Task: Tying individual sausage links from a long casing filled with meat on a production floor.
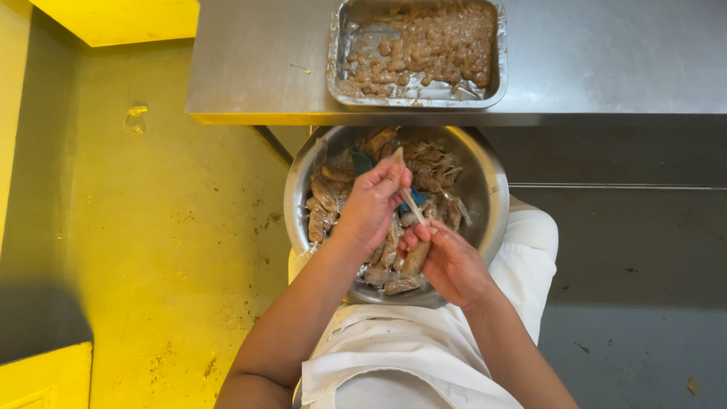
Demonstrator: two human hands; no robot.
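Observation:
A round steel bowl (488,189) rests on my lap, filled with several small brown sweets wrapped in clear plastic (324,198). My right hand (450,261) holds one brown sweet (416,257) in its wrapper over the bowl. My left hand (372,203) pinches the twisted upper end of that wrapper (410,203) between its fingers. Both hands are close together above the bowl's middle.
A foil tray (341,72) of unwrapped brown pieces sits on a steel table (257,68) just beyond the bowl. A white apron (424,348) covers my lap. Yellow floor lies to the left, grey floor to the right.

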